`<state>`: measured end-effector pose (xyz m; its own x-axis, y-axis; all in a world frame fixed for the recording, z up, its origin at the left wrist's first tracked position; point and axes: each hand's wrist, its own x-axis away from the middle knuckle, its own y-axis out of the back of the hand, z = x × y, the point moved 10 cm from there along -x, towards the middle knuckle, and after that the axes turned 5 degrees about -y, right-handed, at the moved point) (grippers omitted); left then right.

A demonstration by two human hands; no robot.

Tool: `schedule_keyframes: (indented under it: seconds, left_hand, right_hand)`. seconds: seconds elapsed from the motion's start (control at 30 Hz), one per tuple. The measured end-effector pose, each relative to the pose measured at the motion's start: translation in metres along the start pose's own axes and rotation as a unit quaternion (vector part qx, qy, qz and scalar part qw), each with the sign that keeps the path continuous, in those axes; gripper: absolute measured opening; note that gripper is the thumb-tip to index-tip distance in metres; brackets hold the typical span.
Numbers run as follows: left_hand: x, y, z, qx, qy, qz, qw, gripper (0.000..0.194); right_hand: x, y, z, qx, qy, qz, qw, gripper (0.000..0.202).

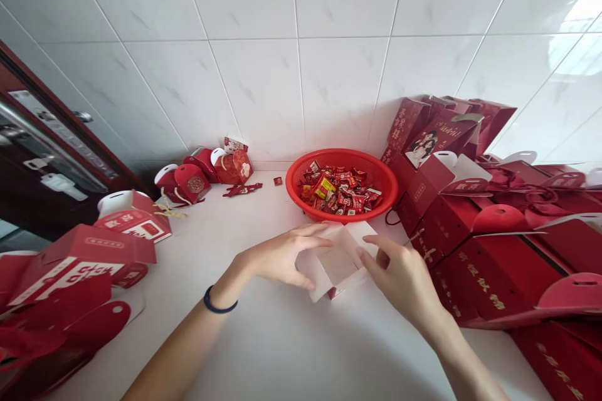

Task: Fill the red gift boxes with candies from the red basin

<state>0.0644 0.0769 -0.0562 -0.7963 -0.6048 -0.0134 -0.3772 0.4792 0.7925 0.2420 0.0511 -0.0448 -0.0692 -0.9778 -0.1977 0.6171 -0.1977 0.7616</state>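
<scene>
Both hands are working on a small open box (335,261) that is sitting on the white surface (282,338), just in front of a red basket (342,183). The left hand (281,256) is gripping the box's left side, its fingers (314,242) curling over the top edge and the thumb pressing low against the near wall. The right hand (403,276) is holding the box's right side, its fingers (371,257) closing on a white flap there. The box is showing a pale inside, with a bit of red at its lower corner. A dark band (217,304) is circling the left wrist.

The basket is holding wrapped sweets (339,191), mostly red. To the right, flat and folded red boxes (470,225) are lying stacked, some with gold characters and one with a printed picture. To the left, finished red boxes (126,219) are standing and lying about, with smaller round ones (232,166) near the tiled wall (301,44)
</scene>
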Motion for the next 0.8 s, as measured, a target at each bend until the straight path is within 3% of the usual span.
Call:
schedule_keyframes:
  seconds: [0.07,0.17,0.27,0.33,0.4,0.47,0.57,0.7,0.8]
  left_hand:
    - [-0.002,0.011,-0.003,0.013,-0.011,0.006,1.000,0.076]
    - [-0.010,0.043,0.001,0.018,-0.007,-0.047,0.999,0.051]
    - [-0.027,0.074,0.018,0.011,0.021,-0.109,0.994,0.039]
    - [-0.043,0.084,0.035,0.007,0.051,-0.117,0.992,0.039]
    - [-0.063,0.080,0.049,-0.002,0.070,-0.073,0.995,0.037]
    - [-0.081,0.065,0.062,-0.040,0.096,0.016,0.994,0.035]
    - [-0.101,0.050,0.077,-0.113,0.151,0.104,0.977,0.042]
    - [-0.123,0.035,0.084,-0.131,0.209,0.128,0.961,0.078]
    - [-0.139,0.020,0.086,-0.117,0.224,0.120,0.960,0.091]
  right_hand:
    - [-0.015,0.023,0.010,-0.024,0.011,-0.057,0.998,0.032]
    - [-0.043,0.045,0.019,-0.095,0.021,-0.105,0.990,0.030]
    - [-0.081,0.044,0.018,-0.207,0.026,-0.101,0.973,0.029]
    - [-0.107,0.032,0.010,-0.280,0.011,-0.081,0.957,0.027]
    - [-0.131,0.017,-0.002,-0.342,-0.017,-0.064,0.938,0.024]
    - [-0.150,0.001,-0.014,-0.400,-0.046,-0.053,0.914,0.023]
    - [-0.170,-0.015,-0.027,-0.450,-0.070,-0.044,0.889,0.027]
    - [-0.181,-0.024,-0.037,-0.483,-0.079,-0.028,0.872,0.032]
    - [-0.181,-0.026,-0.038,-0.499,-0.073,-0.019,0.863,0.031]
